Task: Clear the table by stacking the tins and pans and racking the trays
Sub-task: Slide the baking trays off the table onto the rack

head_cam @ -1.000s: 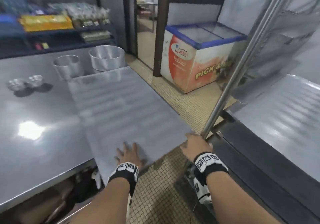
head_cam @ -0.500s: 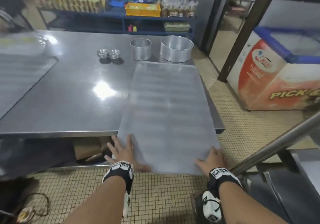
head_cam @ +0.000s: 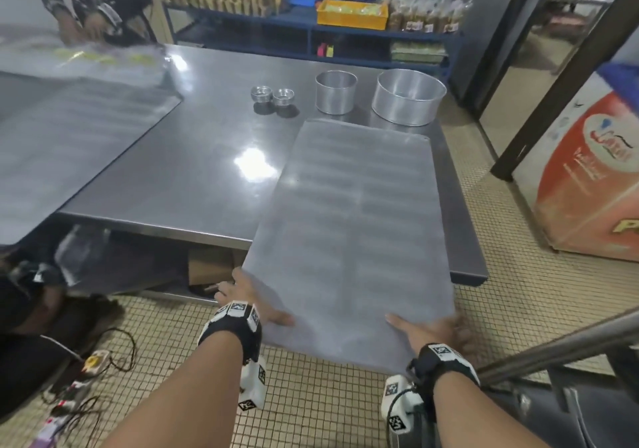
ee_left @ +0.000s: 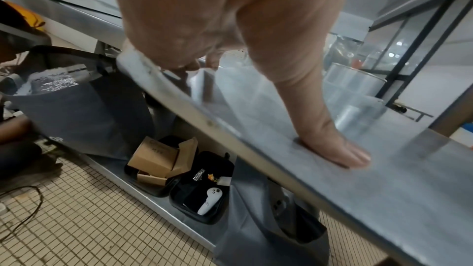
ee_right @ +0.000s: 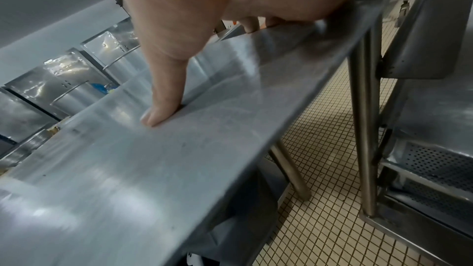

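Tray [head_cam: 349, 240]: I've pulled it farther off the tabletop [head_cam: 193, 171]; both hands [head_cam: 249, 300] [head_cam: 432, 331] pinch its near corners. Racking next.

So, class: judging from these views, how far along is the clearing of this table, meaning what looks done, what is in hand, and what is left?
Done: nothing clearly stacked or racked.

In hand: the left hand and right hand grip the near edge of a flat tray, thumbs on top, half off the table.

Left: two small tins, the small pan and large pan stand unstacked; another tray lies far left.
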Demonstrator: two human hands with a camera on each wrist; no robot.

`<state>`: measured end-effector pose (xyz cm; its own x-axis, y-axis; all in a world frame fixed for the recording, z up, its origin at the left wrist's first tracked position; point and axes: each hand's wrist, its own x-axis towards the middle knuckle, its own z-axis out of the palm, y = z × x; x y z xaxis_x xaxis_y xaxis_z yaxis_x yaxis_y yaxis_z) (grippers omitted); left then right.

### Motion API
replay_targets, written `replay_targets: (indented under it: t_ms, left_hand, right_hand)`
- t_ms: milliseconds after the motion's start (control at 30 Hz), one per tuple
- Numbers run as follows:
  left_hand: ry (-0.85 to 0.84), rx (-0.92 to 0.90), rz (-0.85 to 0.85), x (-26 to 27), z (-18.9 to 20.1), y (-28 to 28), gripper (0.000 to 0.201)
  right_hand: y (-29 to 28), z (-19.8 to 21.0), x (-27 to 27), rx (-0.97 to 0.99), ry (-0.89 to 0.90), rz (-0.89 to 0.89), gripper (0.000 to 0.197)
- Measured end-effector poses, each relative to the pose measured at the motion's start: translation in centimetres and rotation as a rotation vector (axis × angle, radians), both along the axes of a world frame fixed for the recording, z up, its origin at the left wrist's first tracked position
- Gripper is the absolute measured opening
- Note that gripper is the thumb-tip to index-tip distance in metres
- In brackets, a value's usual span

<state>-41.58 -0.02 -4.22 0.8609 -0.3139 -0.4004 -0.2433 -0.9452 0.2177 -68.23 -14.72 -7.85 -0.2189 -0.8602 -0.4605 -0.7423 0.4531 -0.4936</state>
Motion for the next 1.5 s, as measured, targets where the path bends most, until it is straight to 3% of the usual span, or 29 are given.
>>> replay_targets:
  t_ms: [167, 333, 467, 700, 1033, 1500]
  left_hand:
    - [-0.071, 0.029, 0.051, 2.7, 0.7, 1.9, 0.122]
    - [-0.135, -0.008, 0.177, 6.6, 0.1, 5.5, 0.123]
    - [-0.057, 0.000, 0.184, 10.5, 1.3, 9.7, 0.124]
    - [0.079, 0.000, 0.256, 18.0, 3.0, 16.2, 0.142]
    - [0.017, 0.057, 0.386, 26.4, 3.3, 24.7, 0.145]
    - [0.104, 0.042, 0.475, 37.9, 3.4, 33.0, 0.140]
  right_hand:
    - [1.3, 1.4, 3.1, 0.026, -0.027, 0.043, 0.149]
    - [3.6, 1.4, 8.0, 0.020, -0.053, 0.092, 0.152]
    - [5.7, 1.2, 13.1, 0.064, -0.078, 0.166, 0.165]
    - [9.0, 3.0, 22.5, 0.090, 0.064, 0.300, 0.154]
    - [14.8, 4.0, 34.7, 0.132, 0.151, 0.431, 0.152]
    - [22.1, 5.6, 46.6, 0.093, 0.195, 0.497, 0.136]
